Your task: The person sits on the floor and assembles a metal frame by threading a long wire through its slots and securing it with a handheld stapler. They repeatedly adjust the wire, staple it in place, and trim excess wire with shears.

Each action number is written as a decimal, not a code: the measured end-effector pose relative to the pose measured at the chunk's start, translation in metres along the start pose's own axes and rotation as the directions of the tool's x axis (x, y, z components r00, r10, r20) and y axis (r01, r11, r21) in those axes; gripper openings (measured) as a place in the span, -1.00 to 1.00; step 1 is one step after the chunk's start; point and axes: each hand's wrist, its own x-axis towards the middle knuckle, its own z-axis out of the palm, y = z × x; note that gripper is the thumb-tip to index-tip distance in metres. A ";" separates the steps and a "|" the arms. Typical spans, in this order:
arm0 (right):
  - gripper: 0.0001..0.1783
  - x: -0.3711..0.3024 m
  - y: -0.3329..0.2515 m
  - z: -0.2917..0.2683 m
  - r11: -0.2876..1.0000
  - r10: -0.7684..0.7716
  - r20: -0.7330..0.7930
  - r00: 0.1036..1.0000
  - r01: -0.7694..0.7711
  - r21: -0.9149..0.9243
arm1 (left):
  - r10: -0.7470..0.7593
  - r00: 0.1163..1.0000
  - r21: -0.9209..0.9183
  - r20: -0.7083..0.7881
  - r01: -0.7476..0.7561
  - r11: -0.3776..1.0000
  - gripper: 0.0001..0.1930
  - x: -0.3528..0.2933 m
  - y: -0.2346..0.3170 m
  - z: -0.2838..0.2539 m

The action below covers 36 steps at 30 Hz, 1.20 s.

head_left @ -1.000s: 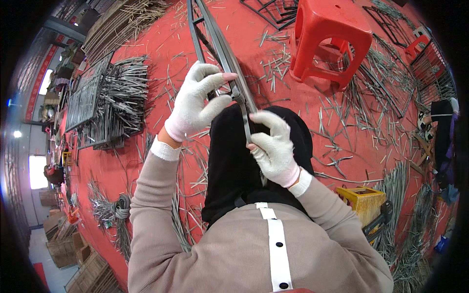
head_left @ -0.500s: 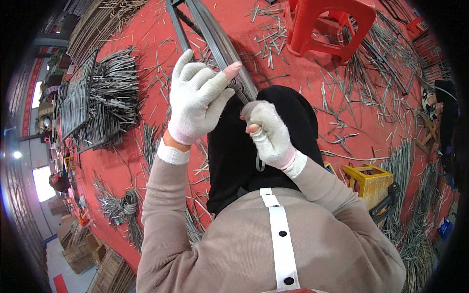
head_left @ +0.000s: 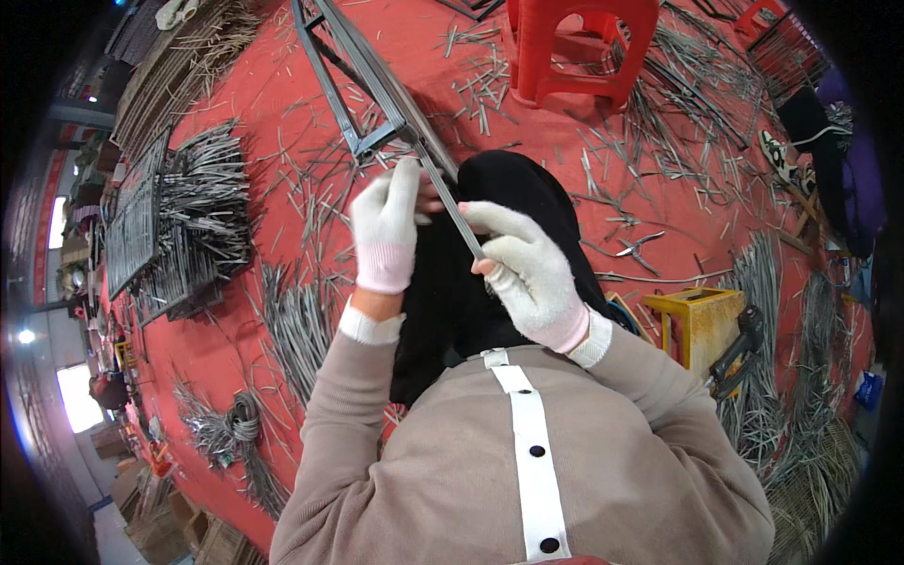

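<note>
A long grey metal frame of thin bars (head_left: 372, 89) slopes from the top of the view down to my lap. My left hand (head_left: 386, 226), in a white glove, is closed around the frame's lower part just below a cross piece. My right hand (head_left: 527, 273), also gloved, grips the same bars a little lower, thumb on top. Both hands sit over my black trousers (head_left: 508, 198). The frame's lowest end is hidden behind my right hand.
The red floor (head_left: 282, 113) is strewn with short metal rods. A red plastic stool (head_left: 579, 42) stands ahead. Bundles of rods (head_left: 198, 217) and a wire grid (head_left: 132, 212) lie at left, a wire coil (head_left: 240, 419) lower left, pliers (head_left: 640, 247) and a yellow stand (head_left: 697, 320) at right.
My left hand, open with fingers spread a moment ago, has closed around the frame. The view has shifted, and my right hand has slid a little lower along the bars.
</note>
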 end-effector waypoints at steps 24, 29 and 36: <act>-0.53 -0.399 0.128 -0.359 -0.161 0.453 -0.778 -0.435 -0.898 0.409 | 0.237 0.968 -0.061 -0.087 -0.242 0.968 -0.73 0.030 -0.040 0.033; -0.79 -0.327 0.103 -0.326 0.354 0.579 -0.791 -0.199 -0.812 0.464 | 0.212 0.975 -0.047 -0.070 -0.216 0.975 -0.78 0.037 -0.034 0.027; -0.77 -0.110 0.058 -0.155 0.838 0.529 -0.478 0.701 -0.518 0.169 | 0.177 0.982 -0.115 -0.069 -0.184 0.976 -0.77 0.044 -0.031 0.039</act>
